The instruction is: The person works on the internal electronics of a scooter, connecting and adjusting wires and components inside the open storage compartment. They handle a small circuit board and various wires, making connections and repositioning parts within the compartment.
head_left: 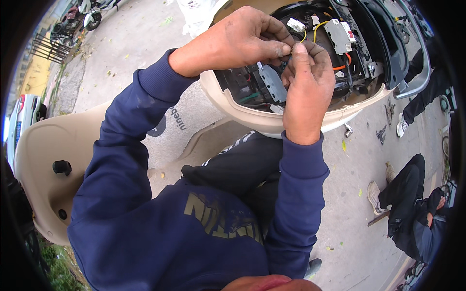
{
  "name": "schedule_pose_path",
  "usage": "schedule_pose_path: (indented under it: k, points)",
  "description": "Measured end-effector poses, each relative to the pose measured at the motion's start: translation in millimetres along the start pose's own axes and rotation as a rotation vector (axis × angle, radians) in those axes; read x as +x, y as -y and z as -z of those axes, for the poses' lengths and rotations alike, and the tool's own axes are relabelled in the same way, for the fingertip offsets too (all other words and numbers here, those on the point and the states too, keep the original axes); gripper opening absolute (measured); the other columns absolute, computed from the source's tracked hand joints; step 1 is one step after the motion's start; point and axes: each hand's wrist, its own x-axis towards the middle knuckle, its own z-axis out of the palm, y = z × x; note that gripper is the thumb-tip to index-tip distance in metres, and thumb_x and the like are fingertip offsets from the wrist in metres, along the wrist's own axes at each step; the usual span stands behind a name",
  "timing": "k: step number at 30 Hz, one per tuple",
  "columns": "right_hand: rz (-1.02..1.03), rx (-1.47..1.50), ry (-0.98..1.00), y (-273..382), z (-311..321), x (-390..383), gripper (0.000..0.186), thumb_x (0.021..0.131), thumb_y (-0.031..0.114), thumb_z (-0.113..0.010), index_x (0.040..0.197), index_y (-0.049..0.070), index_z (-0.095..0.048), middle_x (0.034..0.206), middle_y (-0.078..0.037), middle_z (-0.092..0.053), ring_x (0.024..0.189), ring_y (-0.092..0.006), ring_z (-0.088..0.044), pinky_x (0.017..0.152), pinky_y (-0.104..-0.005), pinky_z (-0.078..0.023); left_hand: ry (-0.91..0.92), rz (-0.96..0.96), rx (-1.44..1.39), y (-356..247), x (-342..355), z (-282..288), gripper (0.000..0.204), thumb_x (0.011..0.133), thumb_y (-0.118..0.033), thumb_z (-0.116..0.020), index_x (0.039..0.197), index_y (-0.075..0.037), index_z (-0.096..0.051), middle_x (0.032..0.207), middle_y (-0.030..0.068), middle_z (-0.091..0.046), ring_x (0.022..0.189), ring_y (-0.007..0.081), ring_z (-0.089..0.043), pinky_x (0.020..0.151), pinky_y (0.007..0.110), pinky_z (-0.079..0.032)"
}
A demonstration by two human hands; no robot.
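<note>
Over the open under-seat bay of a beige scooter, my two hands meet with fingertips nearly touching. Thumb and fingers of my left hand are pinched on a thin yellow wire. My right hand pinches at the same spot, its fingertips closed around the wire's end. The wire runs up toward a white plug connector. Right of my fingers sits a pale grey circuit breaker with a red part. An orange cable passes below it. A grey metal-cased module lies partly under my hands.
A metal grab rail curves round the bay's right side. Hand tools lie on the pavement. One person sits at the right; another person's leg stands farther up. The scooter's beige front panel rises at left.
</note>
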Motion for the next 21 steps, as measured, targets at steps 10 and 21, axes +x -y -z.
schedule_pose_path:
  k: [10, 21]
  points:
    - [-0.178, 0.106, -0.045, 9, -2, 2, 0.02, 0.103, 0.018, -0.058, 0.09, 0.002, -0.06, 0.065, 0.005, -0.044, 0.056, -0.0062, -0.04, 0.055, -0.0234, -0.036, 0.024, 0.143, -0.247, -1, -3, -3, 0.031, 0.096, -0.017, -0.072, 0.115, 0.007, -0.07, 0.098, 0.0111, -0.075, 0.084, 0.0152, -0.074, 0.081, 0.025, -0.061]
    - [-0.185, 0.229, -0.016, 2, 6, 8, 0.016, 0.103, 0.016, -0.06, 0.095, 0.002, -0.064, 0.065, 0.006, -0.045, 0.058, -0.0067, -0.041, 0.06, -0.0243, -0.04, -0.056, 0.064, -0.279, 3, -8, -13, 0.033, 0.096, -0.023, -0.072, 0.115, 0.004, -0.071, 0.098, 0.0106, -0.075, 0.085, 0.0158, -0.074, 0.082, 0.025, -0.059]
